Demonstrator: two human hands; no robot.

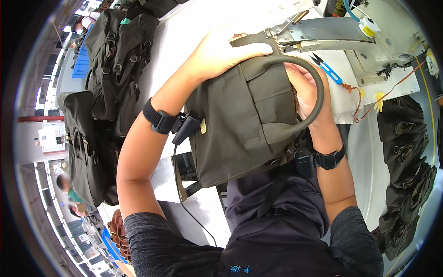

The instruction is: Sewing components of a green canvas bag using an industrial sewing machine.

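Observation:
A dark olive fabric bag (226, 124) with a rounded carry handle (318, 99) lies tilted across the table edge and my lap. My left hand (233, 54) grips its far edge, thumb on top and the fingers mostly hidden beneath the cloth. On the right, my right hand (304, 90) reaches through the loop of the handle and holds the zippered edge (295, 94) of the bag. The bag's far corner lies right by the narrow arm of a sewing machine (332, 34).
Blue-handled thread snips (328, 69) on a braided cord lie right of the bag. Stacks of similar olive bags (122, 60) stand at the left, and more dark pieces (404, 161) hang at the right. A cable (184, 203) runs from my left wrist strap.

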